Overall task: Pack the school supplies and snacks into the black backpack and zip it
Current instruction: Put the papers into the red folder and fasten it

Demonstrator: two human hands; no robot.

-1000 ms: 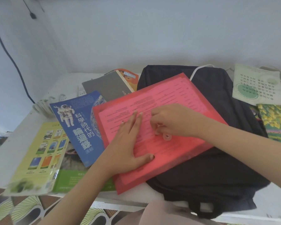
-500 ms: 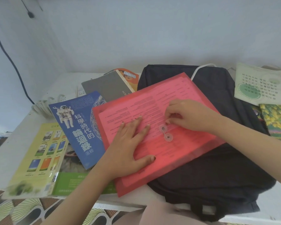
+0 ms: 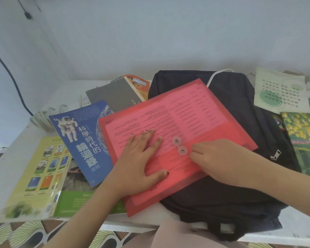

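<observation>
The black backpack lies flat on the table under our red folder. Left hand presses open-palmed; right hand's grip, fingertips pinched, we cannot tell on what, should secure the clasp before packing.

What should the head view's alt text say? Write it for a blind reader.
Left hand presses flat on a red folder lying across a black backpack; right hand rests beside its string clasp. Books lie left, including a blue astronaut book.
</observation>
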